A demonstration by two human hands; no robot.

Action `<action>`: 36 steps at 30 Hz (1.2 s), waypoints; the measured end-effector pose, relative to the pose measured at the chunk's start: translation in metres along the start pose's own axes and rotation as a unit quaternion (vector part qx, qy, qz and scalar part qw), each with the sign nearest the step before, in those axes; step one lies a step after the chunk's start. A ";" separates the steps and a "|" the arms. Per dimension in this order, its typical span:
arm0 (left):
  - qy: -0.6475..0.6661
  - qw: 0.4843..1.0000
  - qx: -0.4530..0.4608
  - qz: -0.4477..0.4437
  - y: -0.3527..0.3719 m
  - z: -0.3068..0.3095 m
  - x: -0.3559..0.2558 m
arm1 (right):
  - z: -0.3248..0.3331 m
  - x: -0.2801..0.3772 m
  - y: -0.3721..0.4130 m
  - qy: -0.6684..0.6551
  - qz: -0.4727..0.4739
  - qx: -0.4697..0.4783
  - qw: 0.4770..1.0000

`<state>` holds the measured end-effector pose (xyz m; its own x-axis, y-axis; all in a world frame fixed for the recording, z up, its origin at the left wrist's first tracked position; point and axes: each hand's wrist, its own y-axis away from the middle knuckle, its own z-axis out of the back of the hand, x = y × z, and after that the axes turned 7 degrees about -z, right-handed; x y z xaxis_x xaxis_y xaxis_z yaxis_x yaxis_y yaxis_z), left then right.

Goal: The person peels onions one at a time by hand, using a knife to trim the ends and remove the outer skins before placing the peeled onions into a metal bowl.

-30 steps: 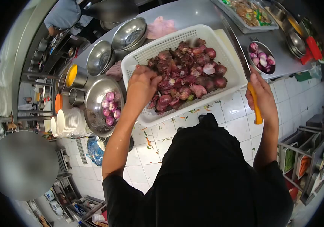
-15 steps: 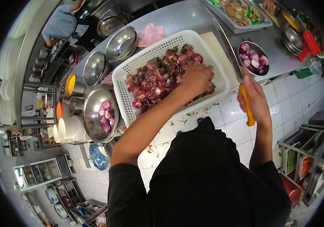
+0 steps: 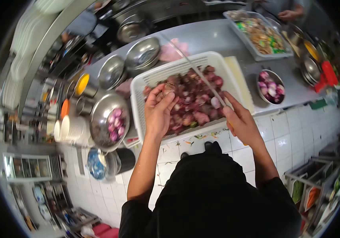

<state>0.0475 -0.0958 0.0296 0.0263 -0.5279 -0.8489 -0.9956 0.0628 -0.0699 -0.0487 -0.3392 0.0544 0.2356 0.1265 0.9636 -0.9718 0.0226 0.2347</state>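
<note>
My left hand (image 3: 160, 113) pinches a red onion (image 3: 169, 89) in its dry skin, above the left part of a white perforated basket (image 3: 136, 107). In my right hand (image 3: 241, 121) is a long knife (image 3: 195, 70) with a yellow handle, mostly covered by my fingers. Its blade points up and left across the basket, apart from the onion. Red onions and loose skins (image 3: 191, 95) fill the basket, blurred by motion. Peeled onions (image 3: 115, 123) lie in a wide steel bowl (image 3: 98, 113) at left. More peeled onions (image 3: 272, 88) sit in a smaller bowl at right.
A pale board (image 3: 239, 81) lies under the basket's right side. Steel bowls (image 3: 143, 53) and a pink cloth (image 3: 174, 50) stand behind. A grey crate (image 3: 257, 55) holds packets at the back right, near another person's hand (image 3: 287, 16). White tubs (image 3: 72, 129) stand at left.
My left hand has come up out of the basket with an onion and moved left. My right hand has swung the knife left over the basket. The view has shifted.
</note>
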 end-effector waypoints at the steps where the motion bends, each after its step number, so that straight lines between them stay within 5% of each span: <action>1: 0.024 0.999 -0.021 -0.014 0.003 0.012 -0.005 | -0.011 -0.003 -0.004 0.021 0.018 0.022 0.999; 11: 0.086 0.992 -0.062 -0.062 0.039 0.067 -0.042 | -0.085 0.022 -0.004 0.191 0.071 0.112 0.973; 36: -0.138 0.986 -0.081 -0.045 0.066 0.039 -0.011 | -0.121 0.017 -0.001 0.248 0.163 0.071 0.952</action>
<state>-0.0154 -0.0530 0.0135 0.1166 -0.2735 -0.9548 -0.9889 -0.1216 -0.0859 -0.0447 -0.2171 0.0550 -0.1444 0.5581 0.8171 -0.9737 -0.2272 -0.0169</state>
